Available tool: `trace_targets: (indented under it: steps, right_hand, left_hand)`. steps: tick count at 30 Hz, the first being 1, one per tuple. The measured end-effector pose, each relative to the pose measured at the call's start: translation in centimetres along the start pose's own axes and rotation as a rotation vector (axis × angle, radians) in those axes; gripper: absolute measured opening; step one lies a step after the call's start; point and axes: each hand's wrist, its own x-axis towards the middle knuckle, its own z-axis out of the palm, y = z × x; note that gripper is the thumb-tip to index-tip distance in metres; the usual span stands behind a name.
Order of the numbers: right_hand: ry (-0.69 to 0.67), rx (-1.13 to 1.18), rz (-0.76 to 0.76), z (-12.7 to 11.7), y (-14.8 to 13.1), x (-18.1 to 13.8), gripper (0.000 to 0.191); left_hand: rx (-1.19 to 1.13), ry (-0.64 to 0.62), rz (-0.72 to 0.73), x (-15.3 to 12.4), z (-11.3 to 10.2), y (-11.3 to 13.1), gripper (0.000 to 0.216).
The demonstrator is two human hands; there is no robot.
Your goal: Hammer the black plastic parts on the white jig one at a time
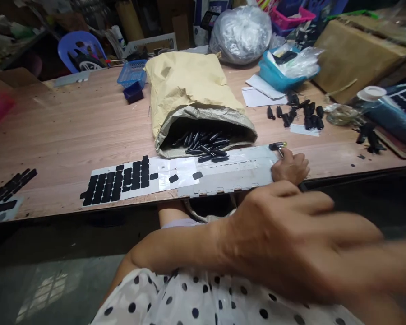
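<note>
My right hand point(291, 168) rests at the right end of the grey-white board strip point(230, 180). It is closed around a small hammer point(277, 146) whose head is black with a yellowish end. Much nearer the camera, my left hand point(280, 225) reaches across from the left, over the right arm. Its fingers are blurred and point right, so their grip is unclear. Black rounded pieces point(103, 187) stand in rows on the strip's left part, and two loose black pieces point(197, 175) lie near its middle. Pointed black parts point(206, 146) spill from a sack point(189, 83) behind the strip.
Black parts point(311, 115) are scattered at the right beside a cardboard box point(358, 56) and a teal basin point(274, 74). Blue baskets point(131, 74) stand behind the sack's left. More black pieces point(11, 187) lie far left. The table's front edge runs just below the strip.
</note>
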Motion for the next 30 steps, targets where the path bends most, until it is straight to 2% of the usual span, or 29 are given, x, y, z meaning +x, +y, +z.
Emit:
trace_targets:
  steps: [3,5,7,9,11,13,15,21,24,27,30]
  right_hand:
    - [0.017,0.002,0.013,0.1,-0.1,0.0,0.042]
    - [0.022,-0.008,0.035,0.1,-0.3,-0.1,0.043]
    - [0.021,-0.007,0.035,0.1,-0.4,-0.1,0.044]
    - [0.013,0.0,0.035,0.1,-0.4,-0.1,0.044]
    - [0.003,0.015,0.034,0.1,-0.3,0.0,0.044]
    - [0.001,0.034,0.028,0.1,-0.2,0.0,0.044]
    - [0.002,0.041,0.022,0.2,-0.1,0.0,0.043]
    - [0.04,-0.037,0.034,0.6,-0.2,0.0,0.041]
    - [0.061,-0.07,0.026,0.8,-0.2,-0.1,0.04]
    - [0.076,-0.079,0.014,1.1,0.0,0.0,0.039]
    - [0.091,-0.078,0.005,1.3,0.2,0.0,0.038]
  left_hand:
    - [-0.03,0.03,0.002,7.6,-3.8,-6.5,0.039]
    - [0.009,0.094,-0.17,9.8,-6.7,-11.0,0.042]
    - [0.092,0.115,-0.39,9.9,-8.5,-15.6,0.04]
    - [0.192,0.074,-0.57,8.8,-9.1,-19.9,0.035]
    - [0.243,-0.01,-0.65,7.7,-9.1,-23.2,0.032]
    - [0.264,-0.085,-0.666,7.0,-8.9,-25.0,0.029]
    - [0.284,-0.114,-0.653,6.9,-8.6,-25.6,0.024]
    - [0.38,-0.112,-0.687,7.0,-8.0,-25.6,0.011]
    - [0.381,-0.064,-0.726,6.0,-8.3,-25.4,0.008]
    - [0.328,0.026,-0.722,4.8,-8.3,-24.2,0.006]
    - [0.212,-0.001,-0.61,4.0,-7.0,-22.0,0.008]
